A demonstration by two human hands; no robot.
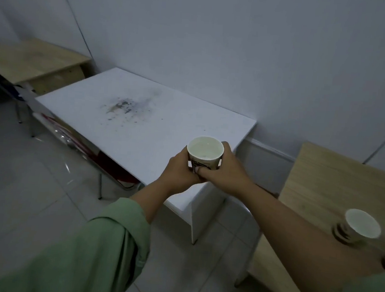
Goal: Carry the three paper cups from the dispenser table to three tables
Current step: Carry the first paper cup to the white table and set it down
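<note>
You hold filled paper cup (pixel 204 155) upright, left hand (pixel 180 171) and right hand (pixel 227 170) both clamped round it, guarding liquid, above white table (pixel 142 127). Second cup (pixel 358 226) sits on wooden table (pixel 323 180).

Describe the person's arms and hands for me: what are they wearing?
Both arms wear loose, light green sleeves pushed up toward the elbows, so the forearms are bare. The left hand and right hand are bare too: no gloves, and no watch, ring or bracelet that I can make out.
</note>
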